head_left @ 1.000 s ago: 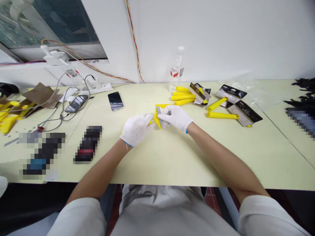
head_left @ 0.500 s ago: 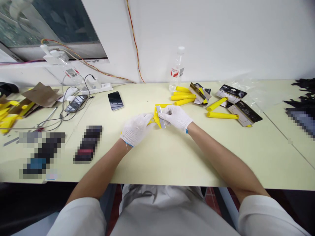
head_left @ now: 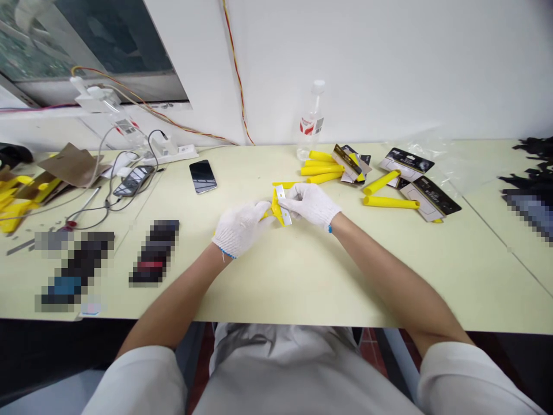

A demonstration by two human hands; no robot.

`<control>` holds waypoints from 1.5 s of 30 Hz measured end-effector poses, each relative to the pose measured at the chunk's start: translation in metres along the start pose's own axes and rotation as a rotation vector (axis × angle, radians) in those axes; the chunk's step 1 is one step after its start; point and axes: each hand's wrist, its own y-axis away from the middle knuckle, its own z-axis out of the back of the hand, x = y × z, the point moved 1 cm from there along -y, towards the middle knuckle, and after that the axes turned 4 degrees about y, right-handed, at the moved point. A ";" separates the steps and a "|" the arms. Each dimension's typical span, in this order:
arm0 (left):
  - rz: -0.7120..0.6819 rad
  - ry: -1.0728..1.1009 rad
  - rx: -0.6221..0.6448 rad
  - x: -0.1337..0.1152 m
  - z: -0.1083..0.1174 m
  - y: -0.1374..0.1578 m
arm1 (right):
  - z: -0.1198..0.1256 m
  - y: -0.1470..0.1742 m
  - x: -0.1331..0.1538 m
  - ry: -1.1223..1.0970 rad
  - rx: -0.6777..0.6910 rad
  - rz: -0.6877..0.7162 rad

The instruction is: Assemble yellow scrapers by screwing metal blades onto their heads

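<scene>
Both my hands wear white knitted gloves and meet over the middle of the table. My left hand (head_left: 242, 226) is closed around the handle of a yellow scraper (head_left: 276, 208), whose wide head points right. A flat metal blade (head_left: 284, 206) with small holes lies along that head, its surface facing up. With thumb and fingers my right hand (head_left: 311, 203) pinches the blade from the right side. Whether the blade is fixed to the head I cannot tell. Just behind my right hand a yellow strip (head_left: 285, 185) shows, partly covered.
Yellow handles (head_left: 322, 171) with card labels lie behind on the right, before a clear bottle (head_left: 311, 124). More yellow handles (head_left: 391, 202) lie farther right. A phone (head_left: 203, 176) rests back left; cables (head_left: 108, 203) and yellow parts (head_left: 17, 213) spread at far left.
The blade and scraper head have tilted slightly, so the blade's holes now show more plainly. My right hand has shifted a little to the right; the left stays nearly in place.
</scene>
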 end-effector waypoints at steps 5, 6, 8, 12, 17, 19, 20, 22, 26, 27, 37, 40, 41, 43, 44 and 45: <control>0.021 -0.020 0.030 -0.004 0.006 0.000 | 0.001 0.002 0.006 -0.066 0.045 -0.060; 0.020 -0.005 0.030 -0.004 0.007 0.000 | 0.001 0.002 0.007 -0.077 0.048 -0.067; 0.021 0.016 0.028 -0.003 0.007 -0.001 | 0.001 0.003 0.009 -0.103 0.053 -0.075; 0.029 0.005 0.037 -0.003 0.007 -0.002 | 0.001 0.004 0.009 -0.136 0.066 -0.071; 0.042 -0.038 0.073 -0.006 0.011 -0.001 | 0.002 0.004 0.010 -0.143 0.053 -0.075; 0.037 -0.048 0.072 -0.007 0.011 -0.001 | 0.002 0.005 0.012 -0.136 0.034 -0.090; 0.037 -0.049 0.067 -0.007 0.011 -0.001 | 0.001 0.005 0.013 -0.127 0.034 -0.095; 0.046 -0.052 0.064 -0.007 0.011 -0.002 | 0.001 0.006 0.016 -0.106 0.053 -0.099; 0.046 -0.060 0.050 -0.004 0.009 -0.002 | -0.001 0.007 0.020 -0.110 0.065 -0.126; 0.041 -0.060 0.042 -0.004 0.008 -0.002 | -0.001 0.008 0.021 -0.113 0.062 -0.133; 0.000 -0.056 0.041 0.000 0.000 -0.001 | 0.001 0.008 0.018 0.009 0.052 -0.101; -0.002 -0.035 0.025 0.001 -0.002 -0.002 | -0.001 0.006 0.015 0.002 0.048 -0.107; -0.002 -0.026 0.025 0.002 -0.002 -0.003 | -0.002 0.006 0.014 -0.015 0.041 -0.118; -0.002 -0.010 0.038 0.002 -0.002 -0.003 | -0.003 0.003 0.011 -0.059 0.027 -0.136; 0.001 -0.005 0.043 0.003 -0.001 -0.003 | -0.004 0.003 0.009 -0.073 0.019 -0.138; 0.002 -0.002 0.048 0.003 0.000 -0.004 | -0.005 0.002 0.007 -0.077 0.014 -0.132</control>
